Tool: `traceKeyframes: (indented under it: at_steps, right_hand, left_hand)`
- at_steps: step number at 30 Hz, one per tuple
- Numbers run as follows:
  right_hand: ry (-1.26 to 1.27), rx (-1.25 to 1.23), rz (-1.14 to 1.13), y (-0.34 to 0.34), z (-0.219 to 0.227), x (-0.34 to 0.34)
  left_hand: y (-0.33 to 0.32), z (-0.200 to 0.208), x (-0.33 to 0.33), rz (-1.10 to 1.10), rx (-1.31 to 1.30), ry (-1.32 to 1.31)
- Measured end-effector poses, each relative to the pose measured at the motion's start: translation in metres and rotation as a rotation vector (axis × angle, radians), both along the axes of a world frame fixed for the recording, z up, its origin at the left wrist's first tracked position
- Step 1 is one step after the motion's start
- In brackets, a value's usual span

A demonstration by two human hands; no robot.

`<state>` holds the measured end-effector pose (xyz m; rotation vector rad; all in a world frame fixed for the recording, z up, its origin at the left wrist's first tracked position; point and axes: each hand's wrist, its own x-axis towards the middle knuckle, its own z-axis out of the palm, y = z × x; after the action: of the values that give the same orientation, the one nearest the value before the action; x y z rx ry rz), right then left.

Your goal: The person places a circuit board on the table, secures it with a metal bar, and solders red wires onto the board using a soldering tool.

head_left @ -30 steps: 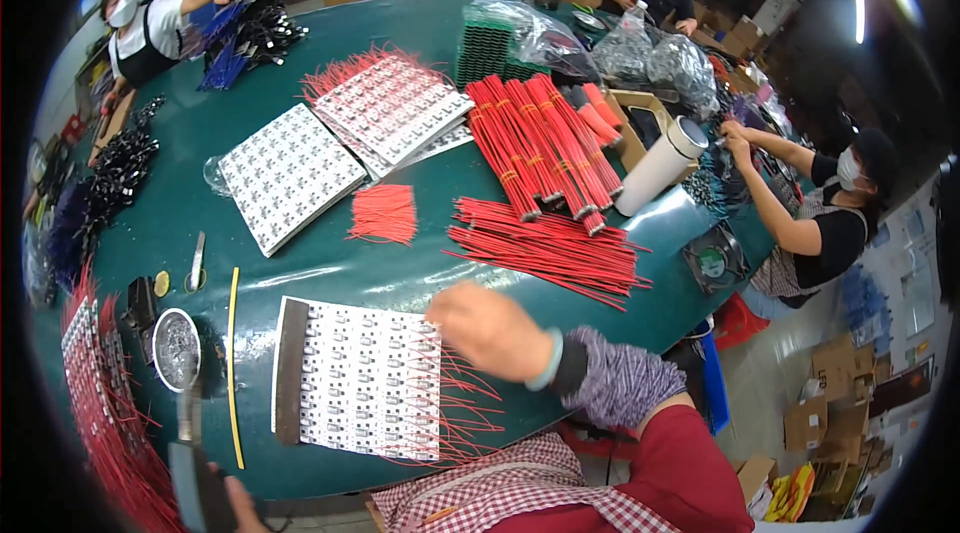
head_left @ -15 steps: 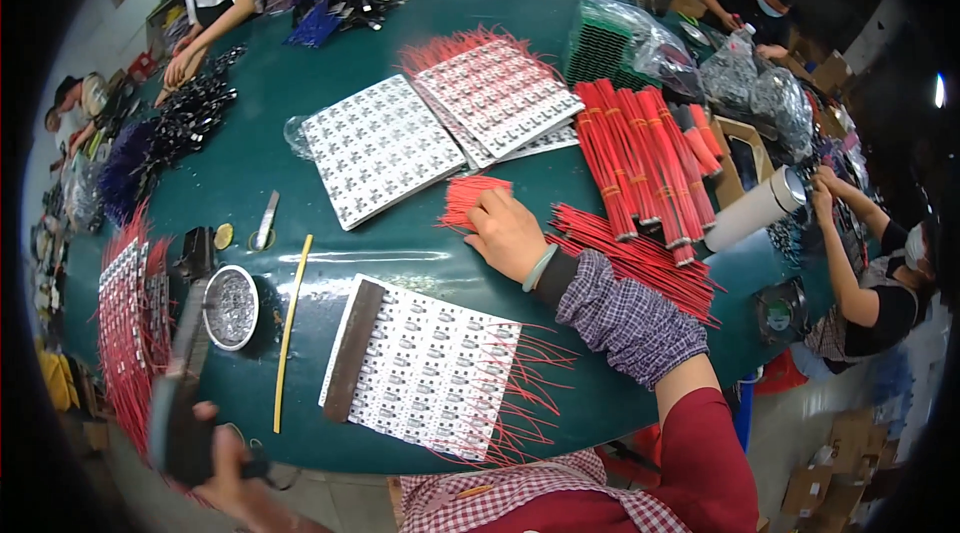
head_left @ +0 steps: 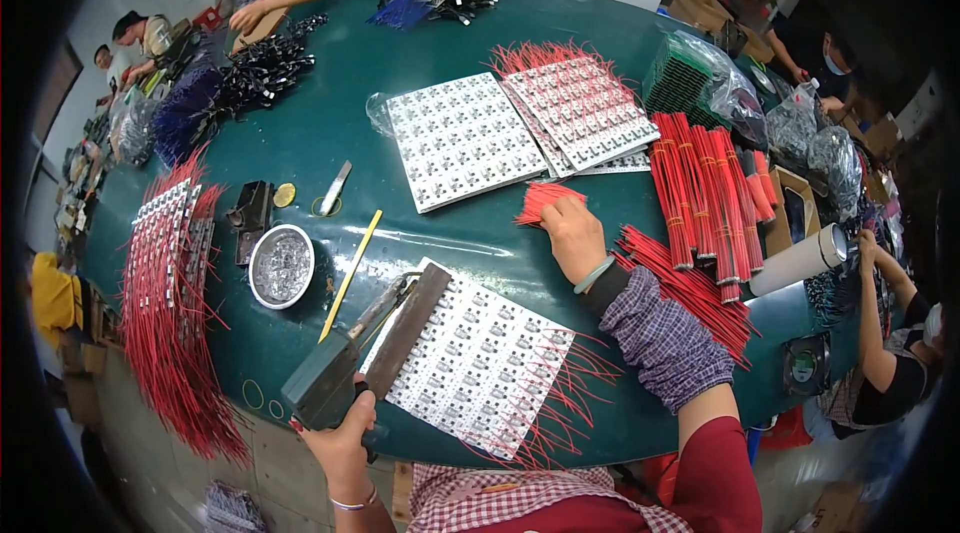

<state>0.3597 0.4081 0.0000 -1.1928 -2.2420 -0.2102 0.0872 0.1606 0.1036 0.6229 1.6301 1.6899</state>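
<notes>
My left hand (head_left: 345, 445) is closed round the handle of a dark soldering gun (head_left: 325, 385), its tip at the top left corner of a white circuit board panel (head_left: 490, 363). A dark brown bar (head_left: 408, 330) lies along the panel's left edge, and thin red wires (head_left: 560, 398) stick out from its right side. Beyond it, my right hand (head_left: 575, 241) rests with curled fingers on a small bundle of short red wires (head_left: 543, 201). Its fingertips are partly hidden.
A bowl of metal bits (head_left: 282, 268), a yellow strip (head_left: 350, 276) and a knife (head_left: 337, 187) lie left. Stacked panels (head_left: 465, 138) stand at the back. Bundled red wires (head_left: 705, 198) and a white flask (head_left: 798, 261) are right. Wired panels (head_left: 165, 243) hang over the left edge.
My left hand has brought the soldering gun rightward and up to the panel's top left corner. My right hand stays at the short red wires. The whole view has shifted.
</notes>
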Motion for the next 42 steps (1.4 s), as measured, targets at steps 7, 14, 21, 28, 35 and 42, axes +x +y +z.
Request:
traceKeyframes:
  at_steps: [7,14,21,28,35,42]
  right_hand:
    - [0.091,-0.077,0.035,0.004,-0.003,0.009]
    - [0.150,-0.123,-0.031,0.001,0.014,0.006]
    - [0.024,-0.082,0.035,0.001,0.033,0.011]
    - [-0.340,0.007,0.185,-0.021,0.067,0.002]
    - [-0.704,-0.114,0.181,-0.037,0.042,-0.020]
    - [-0.152,-0.100,0.201,-0.067,0.050,0.002]
  left_hand:
    - [-0.003,-0.004,0.003,-0.018,-0.003,-0.004]
    - [-0.004,-0.006,0.001,-0.004,0.036,-0.005]
    - [-0.002,-0.007,0.001,-0.020,0.028,-0.038]
    - [-0.005,-0.008,0.002,-0.032,0.041,-0.034]
    - [-0.003,-0.004,0.013,-0.092,0.021,-0.030]
    - [-0.003,-0.007,0.014,-0.086,-0.063,-0.015]
